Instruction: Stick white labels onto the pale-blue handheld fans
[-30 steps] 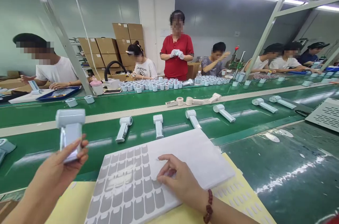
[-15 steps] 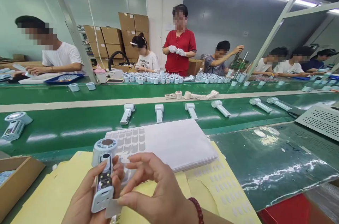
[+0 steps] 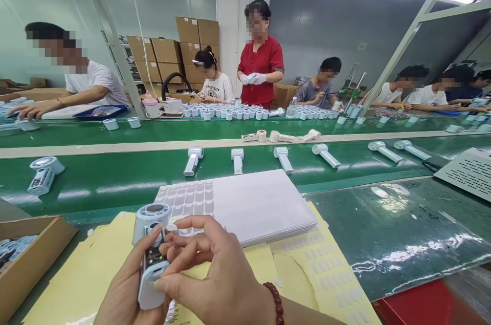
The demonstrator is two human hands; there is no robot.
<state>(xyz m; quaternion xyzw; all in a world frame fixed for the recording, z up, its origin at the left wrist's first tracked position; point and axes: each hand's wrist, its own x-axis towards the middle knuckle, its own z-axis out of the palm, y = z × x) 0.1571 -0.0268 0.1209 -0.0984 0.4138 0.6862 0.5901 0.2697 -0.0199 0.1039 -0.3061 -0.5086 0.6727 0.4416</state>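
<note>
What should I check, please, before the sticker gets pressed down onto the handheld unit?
1. Unit held firmly: ok. The left hand wraps the handheld unit from below, face up.
2. Fingers on the face: ok. The right hand has its fingertips on the unit's front.
3. Sticker lined up with the panel: cannot tell; the fingers cover it.
4. Sticker supply within reach: ok. The sticker sheet stack lies just behind the hands, grey stickers left at its left end.
5. Backing paper out of the way: ok. The yellow backing sheets lie flat beneath.
6. Belt space in front: ok. A bare stretch of the green conveyor lies ahead.
</note>
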